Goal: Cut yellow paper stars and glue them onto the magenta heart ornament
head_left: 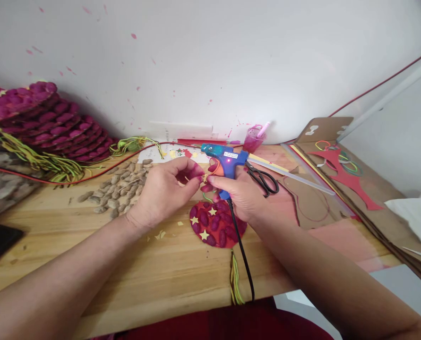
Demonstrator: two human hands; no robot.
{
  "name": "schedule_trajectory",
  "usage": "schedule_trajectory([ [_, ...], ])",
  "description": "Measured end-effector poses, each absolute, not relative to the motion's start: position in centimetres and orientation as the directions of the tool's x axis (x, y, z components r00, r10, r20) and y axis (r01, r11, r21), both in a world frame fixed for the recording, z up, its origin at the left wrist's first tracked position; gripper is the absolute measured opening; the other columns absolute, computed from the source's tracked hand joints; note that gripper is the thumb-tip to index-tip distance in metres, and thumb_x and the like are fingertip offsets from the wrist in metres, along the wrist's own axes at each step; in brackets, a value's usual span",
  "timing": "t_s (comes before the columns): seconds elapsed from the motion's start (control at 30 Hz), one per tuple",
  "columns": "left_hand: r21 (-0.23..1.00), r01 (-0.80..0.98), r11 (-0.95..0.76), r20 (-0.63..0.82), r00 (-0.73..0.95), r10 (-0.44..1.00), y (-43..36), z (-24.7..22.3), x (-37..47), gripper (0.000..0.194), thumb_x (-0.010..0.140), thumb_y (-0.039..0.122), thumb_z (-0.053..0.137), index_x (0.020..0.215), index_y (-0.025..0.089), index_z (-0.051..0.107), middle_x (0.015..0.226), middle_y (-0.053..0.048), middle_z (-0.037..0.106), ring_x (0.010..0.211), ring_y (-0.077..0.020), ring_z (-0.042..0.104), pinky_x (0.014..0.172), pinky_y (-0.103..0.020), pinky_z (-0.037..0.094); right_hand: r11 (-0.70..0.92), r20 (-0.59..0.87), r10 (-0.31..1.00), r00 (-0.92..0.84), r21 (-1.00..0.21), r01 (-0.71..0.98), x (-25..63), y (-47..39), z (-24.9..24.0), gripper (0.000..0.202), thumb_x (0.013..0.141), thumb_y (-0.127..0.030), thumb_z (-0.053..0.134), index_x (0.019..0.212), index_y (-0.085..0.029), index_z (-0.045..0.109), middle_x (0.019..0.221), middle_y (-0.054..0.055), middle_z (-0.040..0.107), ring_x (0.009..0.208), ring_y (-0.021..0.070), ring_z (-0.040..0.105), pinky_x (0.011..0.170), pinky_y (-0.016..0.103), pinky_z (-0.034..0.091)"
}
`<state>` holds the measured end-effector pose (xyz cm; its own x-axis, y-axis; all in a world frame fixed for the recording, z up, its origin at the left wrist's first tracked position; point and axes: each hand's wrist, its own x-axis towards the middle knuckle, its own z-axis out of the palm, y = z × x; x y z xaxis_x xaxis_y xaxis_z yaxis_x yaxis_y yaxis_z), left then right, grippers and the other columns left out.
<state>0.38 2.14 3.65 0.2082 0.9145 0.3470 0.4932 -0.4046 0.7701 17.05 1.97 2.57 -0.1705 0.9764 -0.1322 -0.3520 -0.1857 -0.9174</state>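
My right hand [244, 193] is wrapped round a blue hot glue gun [229, 167], its red light lit and its nozzle pointing left. A clear glue stick [302, 181] runs out of its back end. The fingertips of my left hand [169, 189] pinch a small yellow paper star [205, 179], close to the fingers of my right hand. Below both hands lies a red round piece [215, 224] covered with magenta-painted peanuts and several yellow stars. A yellow-green tassel [234, 276] hangs from its near edge.
Loose peanuts [120, 186] lie left of my left hand. Finished-looking magenta discs [50, 123] are stacked at the far left. Black scissors [263, 179], a pink cup [254, 139] and cardboard [313, 198] are on the right. The gun's black cord [241, 250] crosses the disc.
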Motion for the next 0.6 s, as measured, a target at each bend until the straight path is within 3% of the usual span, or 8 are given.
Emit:
schedule_trajectory([
  [0.13,0.682,0.565,-0.464,0.425,0.210,0.881,1.84,3.49,0.39,0.008,0.079,0.021,0.060,0.085,0.019,0.065,0.082,-0.002,0.070,0.075,-0.0157,0.062,0.070,-0.027,0.048,-0.197,-0.141,0.971,-0.192,-0.927,-0.319,17.12,1.94,2.53,0.035,0.062,-0.023,0.084,0.088,-0.018,0.062,0.078,0.000,0.070,0.061,0.0151,0.068,0.043,0.020,0.041],
  [0.37,0.699,0.556,-0.450,0.430,0.176,0.886,1.72,3.45,0.63,0.007,0.082,0.024,0.059,0.086,0.020,0.063,0.085,-0.001,0.071,0.077,-0.0156,0.064,0.071,-0.027,0.050,-0.255,-0.198,0.961,-0.195,-0.906,-0.339,17.19,1.84,2.65,0.032,0.061,-0.023,0.083,0.085,-0.019,0.062,0.075,-0.001,0.070,0.059,0.0143,0.067,0.043,0.019,0.040],
  [0.6,0.584,0.609,-0.537,0.513,0.236,0.825,1.77,2.87,0.33,0.009,0.085,0.028,0.059,0.090,0.023,0.065,0.092,-0.002,0.073,0.087,-0.0186,0.067,0.082,-0.030,0.051,-0.287,-0.194,0.944,-0.265,-0.882,-0.375,17.37,2.10,2.58,0.026,0.062,-0.021,0.082,0.081,-0.016,0.066,0.073,0.000,0.068,0.062,0.0140,0.066,0.042,0.019,0.038],
])
